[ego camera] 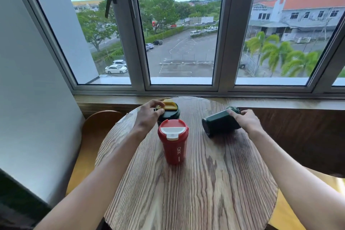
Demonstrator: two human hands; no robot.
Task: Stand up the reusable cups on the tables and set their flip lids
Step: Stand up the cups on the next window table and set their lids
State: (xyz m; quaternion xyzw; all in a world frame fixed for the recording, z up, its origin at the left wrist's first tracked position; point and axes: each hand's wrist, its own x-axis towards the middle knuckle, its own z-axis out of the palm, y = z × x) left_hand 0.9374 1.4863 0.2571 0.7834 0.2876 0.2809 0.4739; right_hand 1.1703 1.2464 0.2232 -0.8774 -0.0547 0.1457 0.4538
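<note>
Three reusable cups are on a round wooden table [186, 192]. A red cup [174, 145] with a white flip lid stands upright in the middle, untouched. Behind it stands a dark green cup [172, 115] with a yellow flip lid [169, 105]; my left hand [149, 115] rests on its top, thumb and fingers at the lid's left edge. A second dark green cup [218, 122] lies on its side at the right, its base toward me. My right hand [244, 120] grips it around the far end, which hides its lid.
A wooden windowsill [280, 103] runs behind the table under a large window. A rounded wooden chair back [99, 123] stands left of the table beside a grey wall. A dark wooden panel [308, 140] lies to the right.
</note>
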